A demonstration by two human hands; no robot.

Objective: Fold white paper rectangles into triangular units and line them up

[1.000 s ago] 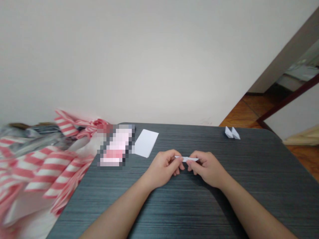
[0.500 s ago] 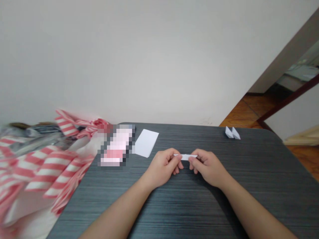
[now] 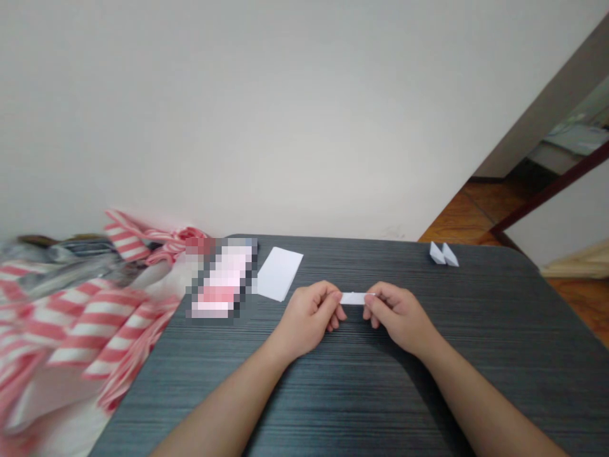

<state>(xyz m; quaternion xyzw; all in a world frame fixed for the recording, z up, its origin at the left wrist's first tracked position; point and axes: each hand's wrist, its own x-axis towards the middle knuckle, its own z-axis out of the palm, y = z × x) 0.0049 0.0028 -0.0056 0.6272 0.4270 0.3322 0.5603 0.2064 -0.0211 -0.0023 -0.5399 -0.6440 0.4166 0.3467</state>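
Observation:
A narrow strip of folded white paper (image 3: 353,298) is stretched between my two hands above the dark table (image 3: 328,393). My left hand (image 3: 314,314) pinches its left end between thumb and fingers. At the other end, my right hand (image 3: 392,314) grips it the same way. The paper's tips are mostly covered by my fingers. Beyond my left hand lies a stack of white paper sheets (image 3: 280,273). Toward the far right of the table stand folded white paper pieces (image 3: 444,254), pointed and close together.
A blurred-out flat device with a pinkish screen (image 3: 223,276) lies left of the sheets. Red-and-white striped cloth (image 3: 95,317) is heaped by the table's left side. A pale wall (image 3: 304,114) rises behind the far edge, and wooden floor (image 3: 490,203) shows at the right.
My fingers have slid slightly outward along the folded paper, so my hands are a little farther apart. The sheets and the folded pieces at the right have stayed put.

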